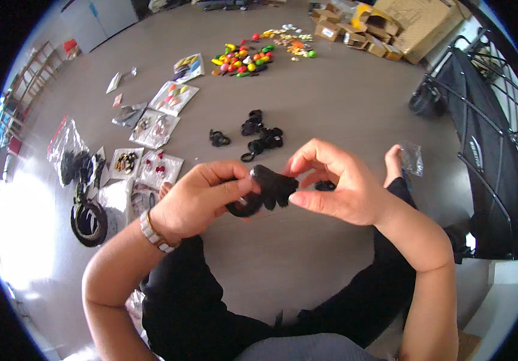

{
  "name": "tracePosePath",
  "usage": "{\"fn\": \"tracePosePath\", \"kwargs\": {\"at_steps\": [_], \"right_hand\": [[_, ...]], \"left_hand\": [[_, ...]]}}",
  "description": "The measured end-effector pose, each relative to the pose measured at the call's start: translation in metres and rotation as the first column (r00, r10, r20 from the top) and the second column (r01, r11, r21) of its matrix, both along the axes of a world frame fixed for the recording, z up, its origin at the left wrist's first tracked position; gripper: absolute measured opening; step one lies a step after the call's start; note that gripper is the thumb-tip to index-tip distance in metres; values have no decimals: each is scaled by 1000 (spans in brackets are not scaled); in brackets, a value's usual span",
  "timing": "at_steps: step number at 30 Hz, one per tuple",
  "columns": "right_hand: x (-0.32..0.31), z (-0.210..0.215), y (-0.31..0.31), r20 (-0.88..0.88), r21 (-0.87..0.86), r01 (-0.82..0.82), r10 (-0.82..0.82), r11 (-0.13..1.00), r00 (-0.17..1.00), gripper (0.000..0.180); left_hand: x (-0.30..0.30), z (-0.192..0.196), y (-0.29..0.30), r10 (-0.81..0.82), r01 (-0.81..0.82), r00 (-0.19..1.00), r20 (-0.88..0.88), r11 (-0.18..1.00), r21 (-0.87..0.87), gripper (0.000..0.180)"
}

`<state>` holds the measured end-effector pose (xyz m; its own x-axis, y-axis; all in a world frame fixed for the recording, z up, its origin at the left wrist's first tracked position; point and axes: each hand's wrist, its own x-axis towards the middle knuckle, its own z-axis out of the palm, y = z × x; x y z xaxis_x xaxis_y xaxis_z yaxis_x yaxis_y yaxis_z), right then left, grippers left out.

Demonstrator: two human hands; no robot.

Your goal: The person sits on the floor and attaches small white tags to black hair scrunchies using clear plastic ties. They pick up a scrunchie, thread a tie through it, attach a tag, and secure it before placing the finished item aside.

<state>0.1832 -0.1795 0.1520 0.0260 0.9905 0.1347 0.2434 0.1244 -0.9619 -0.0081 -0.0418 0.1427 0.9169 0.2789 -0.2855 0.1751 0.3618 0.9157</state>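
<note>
Between my two hands, above the floor, is a black fabric hair tie (276, 185) with a bow-like flared part and a dark loop hanging below it. My left hand (195, 195) is closed on its left side, thumb on top. The flared right end lies between the thumb and curled fingers of my right hand (346, 183); those fingertips are partly hidden. Just ahead on the floor lie a group of black hair ties (263, 139) and a separate small one (218, 138). Another small black piece (325, 186) shows beneath my right hand.
Clear bags of small items (153, 127) lie to the left, near black rings (89, 222). Farther ahead is a pile of colourful toy fruit and vegetables (244, 60). Cardboard boxes (418, 24) stand at the far right; a black wire-frame rack (481, 144) is at right.
</note>
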Motion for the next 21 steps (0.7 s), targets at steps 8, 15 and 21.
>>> {"fn": "tracePosePath", "kwargs": {"at_steps": [8, 15, 21], "right_hand": [[10, 6, -66, 12, 198, 169, -175, 965, 985, 15], [19, 9, -69, 262, 218, 162, -218, 962, 940, 16], [8, -2, -62, 231, 316, 108, -187, 943, 955, 18]], "left_hand": [[43, -4, -42, -198, 174, 895, 400, 980, 95, 9], [46, -7, -45, -274, 204, 907, 321, 950, 236, 12], [49, -12, -49, -297, 173, 888, 352, 924, 341, 7]]}}
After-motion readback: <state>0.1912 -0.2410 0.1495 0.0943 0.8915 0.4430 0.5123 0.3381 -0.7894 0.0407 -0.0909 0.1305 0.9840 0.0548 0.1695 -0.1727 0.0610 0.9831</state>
